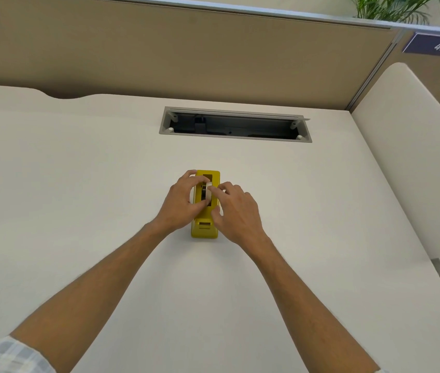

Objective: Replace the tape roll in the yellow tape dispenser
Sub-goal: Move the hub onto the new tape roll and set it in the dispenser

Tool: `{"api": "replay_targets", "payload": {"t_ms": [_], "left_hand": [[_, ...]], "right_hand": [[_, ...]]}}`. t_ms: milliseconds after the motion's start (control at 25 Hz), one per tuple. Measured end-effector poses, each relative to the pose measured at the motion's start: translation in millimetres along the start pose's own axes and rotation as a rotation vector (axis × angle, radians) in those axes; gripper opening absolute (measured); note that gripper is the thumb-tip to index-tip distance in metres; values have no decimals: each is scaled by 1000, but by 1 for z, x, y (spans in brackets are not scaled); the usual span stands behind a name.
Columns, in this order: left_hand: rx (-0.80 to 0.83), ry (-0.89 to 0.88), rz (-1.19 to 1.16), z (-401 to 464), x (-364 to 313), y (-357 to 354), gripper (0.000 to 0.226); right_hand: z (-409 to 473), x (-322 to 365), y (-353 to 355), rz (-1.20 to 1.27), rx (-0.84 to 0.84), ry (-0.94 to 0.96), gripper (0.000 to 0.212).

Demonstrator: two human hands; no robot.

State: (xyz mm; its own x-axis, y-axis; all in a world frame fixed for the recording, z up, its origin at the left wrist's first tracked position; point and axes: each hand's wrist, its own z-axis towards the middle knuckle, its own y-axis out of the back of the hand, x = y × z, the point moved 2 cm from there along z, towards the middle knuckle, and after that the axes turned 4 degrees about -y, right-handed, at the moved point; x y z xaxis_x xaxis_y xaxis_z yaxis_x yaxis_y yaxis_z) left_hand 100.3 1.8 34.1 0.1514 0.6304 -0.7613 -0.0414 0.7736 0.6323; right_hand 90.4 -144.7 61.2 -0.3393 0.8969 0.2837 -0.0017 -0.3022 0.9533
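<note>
The yellow tape dispenser (204, 230) stands lengthwise on the white desk (78, 184), its cutter end toward me. A whitish tape roll (208, 193) with a dark core sits upright in the dispenser's slot. My left hand (183, 203) curls over the roll from the left, fingers and thumb pinching it. From the right, my right hand (236, 211) has fingertips on the roll's side and its thumb against the dispenser body. Most of the roll is hidden by my fingers.
An open grey cable tray (236, 125) is recessed into the desk behind the dispenser. A tan partition (186, 55) runs along the back. A white side panel (412, 157) stands on the right, with a "475" sign (439, 45) above.
</note>
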Motion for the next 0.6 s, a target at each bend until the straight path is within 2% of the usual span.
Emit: {"api": "replay_targets", "payload": {"t_ms": [360, 600], "left_hand": [[-23, 6, -28, 3, -4, 2, 35], [-7, -28, -9, 4, -3, 1, 43]], "right_hand": [[7, -1, 1, 16, -7, -3, 42], [13, -1, 1, 39, -36, -15, 35]]}}
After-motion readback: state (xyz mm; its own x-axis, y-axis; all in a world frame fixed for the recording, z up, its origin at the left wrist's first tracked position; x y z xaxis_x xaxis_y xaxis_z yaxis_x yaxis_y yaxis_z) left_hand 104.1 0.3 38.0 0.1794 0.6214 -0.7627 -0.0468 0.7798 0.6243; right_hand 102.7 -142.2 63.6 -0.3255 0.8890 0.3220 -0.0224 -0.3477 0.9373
